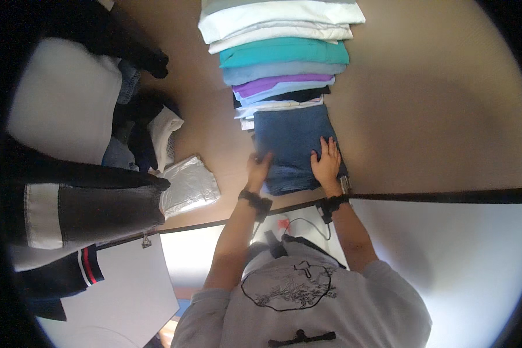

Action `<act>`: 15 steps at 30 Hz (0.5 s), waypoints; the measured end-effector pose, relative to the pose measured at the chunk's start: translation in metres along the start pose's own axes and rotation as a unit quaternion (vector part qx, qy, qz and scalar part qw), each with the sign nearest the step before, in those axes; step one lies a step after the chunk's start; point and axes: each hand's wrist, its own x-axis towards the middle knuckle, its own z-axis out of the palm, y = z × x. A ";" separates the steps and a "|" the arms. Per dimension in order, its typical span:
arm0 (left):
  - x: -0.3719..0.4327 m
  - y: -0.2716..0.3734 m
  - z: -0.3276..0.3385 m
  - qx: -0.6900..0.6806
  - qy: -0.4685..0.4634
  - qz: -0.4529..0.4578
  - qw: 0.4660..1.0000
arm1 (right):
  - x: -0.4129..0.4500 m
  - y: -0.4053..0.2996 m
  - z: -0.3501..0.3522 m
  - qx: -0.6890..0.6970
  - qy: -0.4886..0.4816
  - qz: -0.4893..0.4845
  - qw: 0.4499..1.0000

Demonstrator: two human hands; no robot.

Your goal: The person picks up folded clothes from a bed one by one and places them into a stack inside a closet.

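A dark blue folded garment (293,135), possibly denim, lies near the table's front edge. My right hand (328,163) rests flat on its right side, fingers spread a little and pointing away from me. At the garment's left edge is my left hand (259,167), slightly blurred, its thumb side against the cloth. Whether those fingers pinch the edge cannot be made out. Directly beyond, a long overlapping row of folded clothes reaches the top of the view, including a purple piece (261,85), a teal piece (285,52) and a white piece (282,15).
A heap of loose clothes, with a white garment (65,100) and a dark grey one (108,209), covers the left side and overhangs the front edge. A shiny clear plastic packet (191,187) lies beside it. A cable (322,228) hangs near my right wrist strap.
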 end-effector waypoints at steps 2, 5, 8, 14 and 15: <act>-0.022 0.037 0.021 -0.027 -0.032 -0.029 0.999 | 0.003 0.030 -0.004 -0.011 0.021 0.001 1.000; -0.029 0.021 0.000 -0.046 -0.018 -0.036 0.998 | -0.003 0.013 -0.002 0.018 0.037 -0.020 0.999; -0.050 0.033 -0.005 -0.125 -0.014 -0.025 0.992 | 0.000 0.023 -0.009 0.077 0.096 -0.016 0.992; -0.079 0.029 -0.066 -0.259 0.023 -0.101 0.960 | -0.023 -0.015 -0.044 0.251 0.180 0.038 0.950; -0.084 0.031 -0.075 -0.263 0.031 -0.097 0.959 | -0.027 -0.023 -0.043 0.255 0.177 0.030 0.950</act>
